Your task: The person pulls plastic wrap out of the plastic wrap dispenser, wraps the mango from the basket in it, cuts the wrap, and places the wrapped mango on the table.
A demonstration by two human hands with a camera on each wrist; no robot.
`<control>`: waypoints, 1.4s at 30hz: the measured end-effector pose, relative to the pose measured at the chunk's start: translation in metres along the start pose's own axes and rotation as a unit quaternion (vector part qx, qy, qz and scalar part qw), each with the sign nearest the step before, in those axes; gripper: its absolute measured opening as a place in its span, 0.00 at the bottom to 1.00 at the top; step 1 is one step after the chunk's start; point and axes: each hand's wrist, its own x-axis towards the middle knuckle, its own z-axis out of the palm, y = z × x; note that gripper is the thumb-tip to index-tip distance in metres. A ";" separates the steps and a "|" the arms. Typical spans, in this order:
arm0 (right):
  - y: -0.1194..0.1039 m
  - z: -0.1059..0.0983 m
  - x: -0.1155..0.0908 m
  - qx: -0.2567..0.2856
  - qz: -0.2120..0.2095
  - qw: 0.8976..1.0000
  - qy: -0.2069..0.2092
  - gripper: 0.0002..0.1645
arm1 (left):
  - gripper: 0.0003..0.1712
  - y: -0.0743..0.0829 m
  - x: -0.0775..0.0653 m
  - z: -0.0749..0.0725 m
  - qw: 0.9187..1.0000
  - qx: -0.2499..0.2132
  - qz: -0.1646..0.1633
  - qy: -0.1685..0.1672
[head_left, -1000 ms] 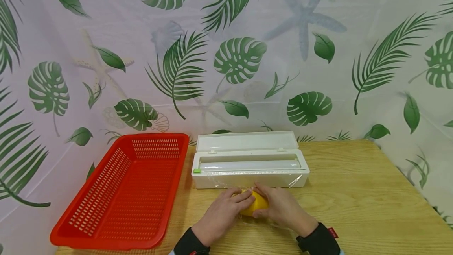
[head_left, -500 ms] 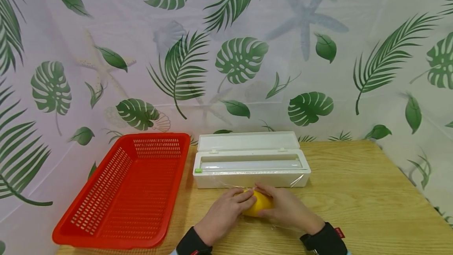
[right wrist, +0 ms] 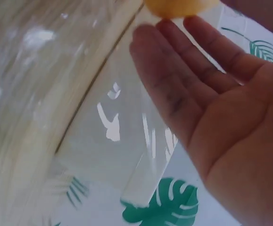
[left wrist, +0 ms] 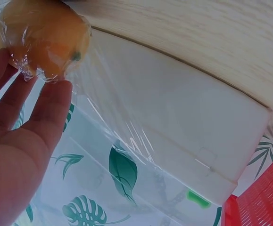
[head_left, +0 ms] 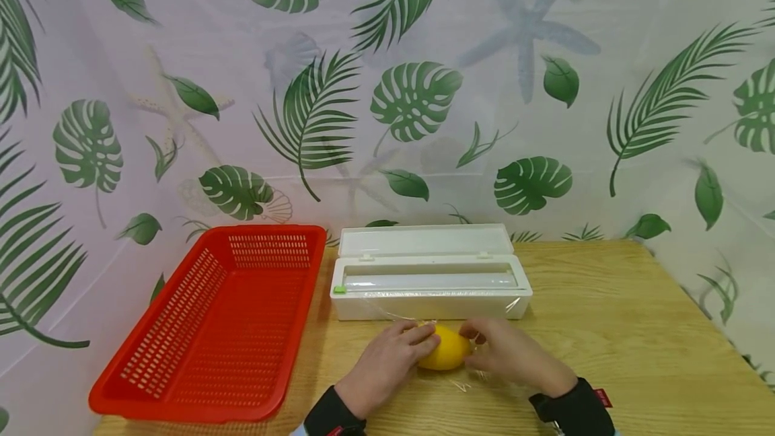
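A rounded yellow fruit point(head_left: 447, 348), with a small green stem spot in the left wrist view, lies on the table wrapped in clear cling film. My left hand point(head_left: 390, 358) holds its left side, fingertips over the top through the film. At its right end is my right hand point(head_left: 508, 355), fingers lightly bent; in the right wrist view the fingers point(right wrist: 174, 80) reach fairly straight toward the fruit's edge. Film point(left wrist: 122, 122) stretches from the fruit to the white cling film dispenser point(head_left: 431, 307) just behind, whose lid is up over the roll point(head_left: 430, 280).
To the left stands a red perforated plastic basket point(head_left: 275, 382). A green slider point(head_left: 340, 290) sits at the left end of the dispenser's front edge. The wooden table point(head_left: 623, 328) extends to the right. A leaf-patterned cloth point(head_left: 363, 120) hangs behind.
My right hand has shifted right, off the top of the fruit to its right end, baring more of the fruit. The left hand stays on it.
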 end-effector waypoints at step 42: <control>0.040 -0.021 -0.041 -0.027 0.061 0.996 -0.063 0.22 | 0.24 0.002 0.001 0.003 0.999 0.024 0.008 0.025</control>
